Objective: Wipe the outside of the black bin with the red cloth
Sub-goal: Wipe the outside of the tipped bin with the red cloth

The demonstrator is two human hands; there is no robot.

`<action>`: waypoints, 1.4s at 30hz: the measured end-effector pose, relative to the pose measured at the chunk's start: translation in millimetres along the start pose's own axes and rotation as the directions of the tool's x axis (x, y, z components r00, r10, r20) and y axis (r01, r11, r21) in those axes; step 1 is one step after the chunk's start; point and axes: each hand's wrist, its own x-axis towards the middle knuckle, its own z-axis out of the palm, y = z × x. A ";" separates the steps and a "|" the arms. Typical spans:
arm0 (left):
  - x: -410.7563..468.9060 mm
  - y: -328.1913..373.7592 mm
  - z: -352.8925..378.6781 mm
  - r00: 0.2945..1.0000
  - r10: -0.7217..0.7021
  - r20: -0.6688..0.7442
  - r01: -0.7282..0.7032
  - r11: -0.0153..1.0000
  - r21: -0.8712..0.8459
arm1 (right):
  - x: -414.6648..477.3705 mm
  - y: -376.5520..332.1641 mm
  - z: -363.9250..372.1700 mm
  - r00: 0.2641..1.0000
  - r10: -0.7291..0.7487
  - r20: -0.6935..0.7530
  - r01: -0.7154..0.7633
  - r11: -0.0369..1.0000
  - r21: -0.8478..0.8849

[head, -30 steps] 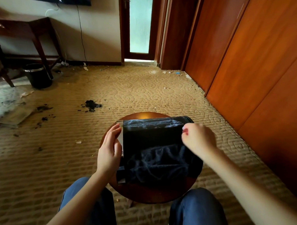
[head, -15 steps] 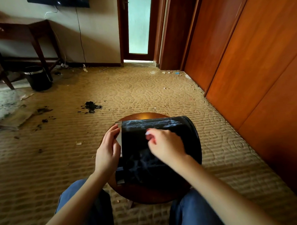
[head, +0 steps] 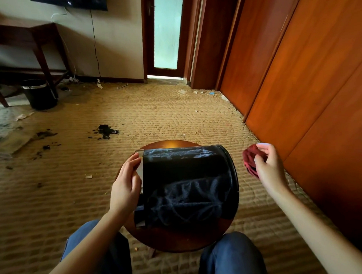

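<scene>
Red cloth (head: 251, 158) clamped in right fingers (head: 266, 149), beside black bin (head: 187, 171) gripped by left fingers (head: 133, 161).

No readable text, label, brand or number anywhere (just a small pale mark on the black scrap (head: 106, 131) lying on the carpet (head: 165, 112), too blurred to make out as a letter).
</scene>
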 end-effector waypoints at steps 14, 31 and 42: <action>-3.1 -0.7 -1.3 1.000 0.003 0.005 -0.003 1.000 0.027 | 19.4 -19.9 -11.7 0.924 -0.381 0.040 0.345 0.783 -0.517; -1.5 9.0 -4.9 1.000 -0.017 -0.007 0.018 0.998 0.057 | 1.5 -9.9 47.1 0.869 -0.372 0.327 0.492 0.719 -0.490; 29.1 22.4 2.4 0.987 -0.160 0.019 0.155 0.976 0.150 | -5.2 10.8 42.4 0.863 -0.422 0.278 0.505 0.744 -0.437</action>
